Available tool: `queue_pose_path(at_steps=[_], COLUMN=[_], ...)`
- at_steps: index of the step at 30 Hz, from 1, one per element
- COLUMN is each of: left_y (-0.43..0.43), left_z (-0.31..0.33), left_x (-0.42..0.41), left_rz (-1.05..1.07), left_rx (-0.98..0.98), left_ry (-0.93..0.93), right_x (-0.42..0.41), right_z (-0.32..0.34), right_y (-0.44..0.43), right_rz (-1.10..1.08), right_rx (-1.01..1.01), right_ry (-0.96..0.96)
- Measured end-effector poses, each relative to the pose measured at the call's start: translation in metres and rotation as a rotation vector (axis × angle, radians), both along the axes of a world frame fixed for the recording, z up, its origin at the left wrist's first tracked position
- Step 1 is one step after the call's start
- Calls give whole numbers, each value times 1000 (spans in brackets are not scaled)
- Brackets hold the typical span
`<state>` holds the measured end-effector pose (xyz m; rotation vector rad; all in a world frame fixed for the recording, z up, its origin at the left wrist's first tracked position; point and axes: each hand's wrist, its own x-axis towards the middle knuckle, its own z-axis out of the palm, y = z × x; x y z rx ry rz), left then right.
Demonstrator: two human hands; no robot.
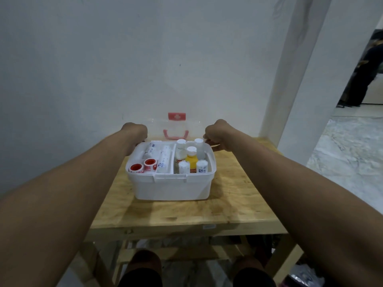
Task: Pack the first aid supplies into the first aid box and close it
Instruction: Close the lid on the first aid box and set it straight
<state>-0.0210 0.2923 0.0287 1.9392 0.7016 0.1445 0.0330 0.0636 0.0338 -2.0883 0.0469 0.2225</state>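
A white first aid box stands on the wooden table, its clear lid upright behind it with a red latch and red handle. Inside, on the left, lie two red-and-white tape rolls and wrapped bandage rolls. On the right stand white-capped bottles, a yellow bottle and small bandage rolls. My left hand grips the lid's left edge. My right hand grips the lid's right edge. The fingers are hidden behind the knuckles.
A white wall rises right behind the table. A white pillar stands at the right, with a tiled floor beyond it and a person far off. My knees show under the table's front edge.
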Motion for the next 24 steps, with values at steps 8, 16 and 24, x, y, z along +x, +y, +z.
queue_pose_path(at_steps=[8, 16, 24], left_y=[-1, 2, -2], left_z=[15, 27, 28], left_x=[-12, -34, -64], left_rz=[77, 31, -31], left_rx=[-202, -204, -204], left_ry=[-146, -217, -236], right_x=[-8, -25, -54], right_z=[17, 32, 31], right_y=[0, -7, -13], right_rz=[20, 3, 55], right_rx=[116, 184, 226], right_ry=[5, -46, -67])
